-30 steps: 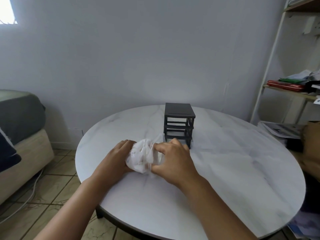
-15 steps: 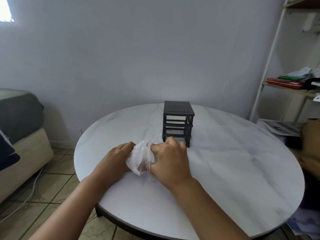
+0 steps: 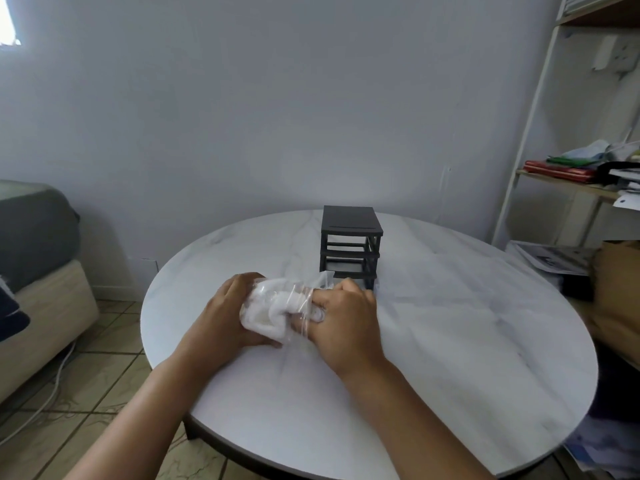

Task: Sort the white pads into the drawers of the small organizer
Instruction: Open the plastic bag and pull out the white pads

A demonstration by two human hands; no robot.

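Since a moment ago the right hand [image 3: 346,320] has worked deeper into the clear bag [image 3: 299,291], fingers [image 3: 320,301] curled on the white pads [image 3: 265,315] inside. The left hand [image 3: 225,317] grips it on the bench [image 3: 450,341], just before the organizer [image 3: 349,244]. Sorting hasn't begun.

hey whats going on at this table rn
A person is working on a clear plastic bag of white pads on the round marble table. The left hand grips the bag from its left side, and the right hand grips the plastic at the other end, apparently to open it. The small black organizer stands just behind the hands, untouched. No pad shows outside the bag yet.
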